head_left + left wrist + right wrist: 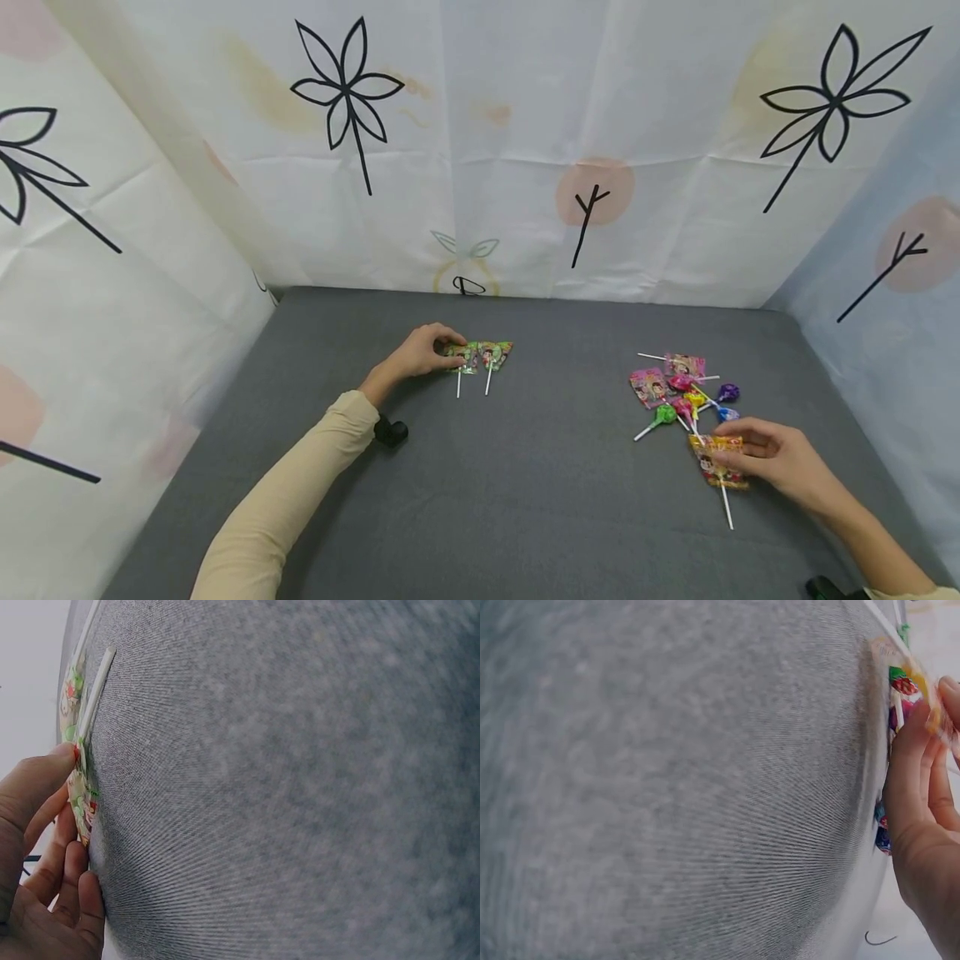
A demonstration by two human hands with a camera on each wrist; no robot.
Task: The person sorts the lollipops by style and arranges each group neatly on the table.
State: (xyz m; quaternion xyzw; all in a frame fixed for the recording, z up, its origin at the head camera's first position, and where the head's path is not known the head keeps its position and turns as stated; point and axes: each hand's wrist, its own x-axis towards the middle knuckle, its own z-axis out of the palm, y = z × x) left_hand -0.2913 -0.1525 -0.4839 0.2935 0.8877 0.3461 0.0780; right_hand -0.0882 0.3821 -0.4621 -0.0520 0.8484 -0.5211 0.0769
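At the back of the table, my left hand pinches a flat lollipop in a green wrapper between thumb and fingers, its white stick pointing toward me. A second green-wrapped lollipop lies just to its right. On the right side my right hand holds a flat lollipop in an orange-yellow wrapper by its side, stick toward me. In the right wrist view, this yellow wrapper is between thumb and fingers. Right behind it lies a loose pile of lollipops, among them a round green one and a flat pink one.
The pile also has a purple lollipop, a blue one and a yellow one, with sticks crossing. Grey cloth covers the table. White printed curtains stand along its back and sides.
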